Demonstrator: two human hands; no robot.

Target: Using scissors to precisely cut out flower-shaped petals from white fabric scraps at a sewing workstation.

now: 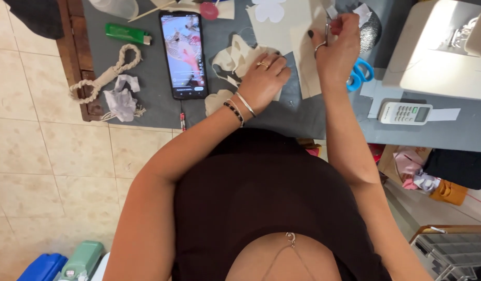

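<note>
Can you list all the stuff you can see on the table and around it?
phone: 1, black, screen lit, table middle
lighter: 1, green, left of phone
rope: 1, beige, table's left edge
cloth scraps: several, cream, under left hand
flower cutout: 1, white, top
scissors: 1, blue handles, beside right hand
remote: 1, white, right
sewing machine: 1, white, far right
left hand: pressing scraps
right hand: pinching a small thin thing, unclear what
</note>
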